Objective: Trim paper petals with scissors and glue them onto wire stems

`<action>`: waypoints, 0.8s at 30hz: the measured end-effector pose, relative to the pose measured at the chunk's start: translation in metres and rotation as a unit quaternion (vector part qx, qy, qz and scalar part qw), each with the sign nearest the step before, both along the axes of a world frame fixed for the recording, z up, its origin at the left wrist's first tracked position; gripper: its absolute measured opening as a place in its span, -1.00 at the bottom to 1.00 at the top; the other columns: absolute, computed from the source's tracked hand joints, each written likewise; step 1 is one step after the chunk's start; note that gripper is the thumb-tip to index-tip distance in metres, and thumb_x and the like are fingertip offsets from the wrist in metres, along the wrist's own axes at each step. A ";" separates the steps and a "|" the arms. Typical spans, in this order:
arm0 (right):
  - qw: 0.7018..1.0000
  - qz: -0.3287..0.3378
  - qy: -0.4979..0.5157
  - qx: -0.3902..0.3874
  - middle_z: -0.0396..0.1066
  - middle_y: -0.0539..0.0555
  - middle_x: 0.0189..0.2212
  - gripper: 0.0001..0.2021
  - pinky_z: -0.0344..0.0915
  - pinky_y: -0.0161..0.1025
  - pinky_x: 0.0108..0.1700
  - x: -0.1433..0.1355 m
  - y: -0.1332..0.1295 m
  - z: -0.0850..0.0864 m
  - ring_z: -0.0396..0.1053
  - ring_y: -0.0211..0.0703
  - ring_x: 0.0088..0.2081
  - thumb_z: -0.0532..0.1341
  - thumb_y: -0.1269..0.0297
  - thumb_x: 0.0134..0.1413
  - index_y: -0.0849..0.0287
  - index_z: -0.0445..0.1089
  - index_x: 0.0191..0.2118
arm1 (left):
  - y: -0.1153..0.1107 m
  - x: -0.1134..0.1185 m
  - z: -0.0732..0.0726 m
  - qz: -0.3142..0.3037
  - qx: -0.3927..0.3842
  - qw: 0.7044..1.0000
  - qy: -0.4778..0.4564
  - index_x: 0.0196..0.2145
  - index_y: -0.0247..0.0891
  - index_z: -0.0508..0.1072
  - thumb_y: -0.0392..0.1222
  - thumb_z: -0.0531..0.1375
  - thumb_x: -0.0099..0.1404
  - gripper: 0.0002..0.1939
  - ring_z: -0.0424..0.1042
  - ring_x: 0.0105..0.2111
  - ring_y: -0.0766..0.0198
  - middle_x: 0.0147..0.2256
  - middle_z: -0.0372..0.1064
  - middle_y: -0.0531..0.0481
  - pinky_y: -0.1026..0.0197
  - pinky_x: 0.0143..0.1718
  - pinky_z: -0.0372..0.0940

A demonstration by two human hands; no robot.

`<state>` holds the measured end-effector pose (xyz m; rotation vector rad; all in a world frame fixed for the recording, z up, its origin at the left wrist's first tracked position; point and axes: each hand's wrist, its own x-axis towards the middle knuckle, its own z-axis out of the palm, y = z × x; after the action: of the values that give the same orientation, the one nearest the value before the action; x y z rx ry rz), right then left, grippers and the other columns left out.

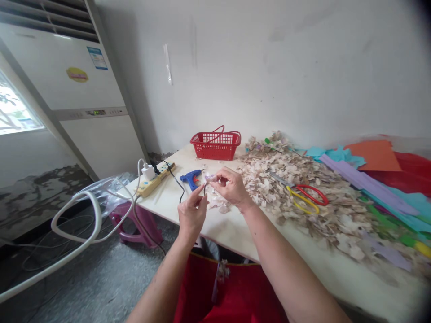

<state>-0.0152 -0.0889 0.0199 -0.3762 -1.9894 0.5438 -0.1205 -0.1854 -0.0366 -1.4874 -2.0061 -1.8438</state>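
My left hand [192,213] pinches a thin dark stick [204,190] between thumb and fingers above the table. At the top of that stick is a small pale purple paper piece [208,178], which the fingertips of my right hand [233,187] grip from the other side. Just behind my left hand lies a blue glue gun [191,178] with an orange trigger. A few pale paper petals [220,205] rest on the table below my right hand. To the right spreads a large heap of beige paper petals [262,179], with red-and-yellow-handled scissors [301,192] on top.
A red plastic basket [215,151] stands by the wall. Purple paper strips [367,184] and an orange sheet [373,155] lie at right. On the left table edge, a yellow power strip [151,181] trails cables. A purple stool [136,224] and a tall air conditioner [101,143] stand beyond.
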 end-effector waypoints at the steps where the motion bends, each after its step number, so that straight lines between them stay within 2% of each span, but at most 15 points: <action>1: 1.000 -0.003 0.000 0.004 0.27 -0.01 -0.52 -0.93 0.11 -0.34 -0.47 0.000 0.000 0.000 0.14 -0.32 -0.54 0.21 0.39 -0.16 0.17 0.28 -0.53 | 0.000 0.000 0.001 0.001 -0.002 1.000 0.001 -0.08 -0.23 0.39 -0.15 0.11 0.13 -0.63 0.31 -0.64 0.42 -0.59 0.38 0.09 0.38 -0.47 0.25; 12: 0.997 -0.048 0.015 0.054 0.33 0.01 -0.44 -0.98 0.14 -0.37 -0.43 -0.004 0.001 -0.009 0.24 -0.32 -0.48 0.21 0.36 -0.10 0.15 0.39 -0.46 | -0.001 -0.001 0.001 0.003 -0.011 1.000 0.008 -0.07 -0.24 0.39 -0.18 0.11 0.13 -0.62 0.35 -0.60 0.39 -0.60 0.39 0.08 0.36 -0.46 0.26; 24: 0.997 -0.043 0.038 0.049 0.34 0.02 -0.41 -0.94 0.19 -0.37 -0.36 -0.006 0.000 -0.010 0.28 -0.28 -0.40 0.18 0.37 -0.06 0.13 0.41 -0.43 | 0.000 0.000 0.004 -0.013 -0.018 0.999 -0.038 -0.05 -0.25 0.38 -0.19 0.11 0.12 -0.60 0.34 -0.61 0.39 -0.60 0.37 0.09 0.35 -0.48 0.25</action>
<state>-0.0210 -0.0891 0.0095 -0.3748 -1.9096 0.3989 -0.1208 -0.1857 -0.0331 -1.4820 -2.0747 -1.9126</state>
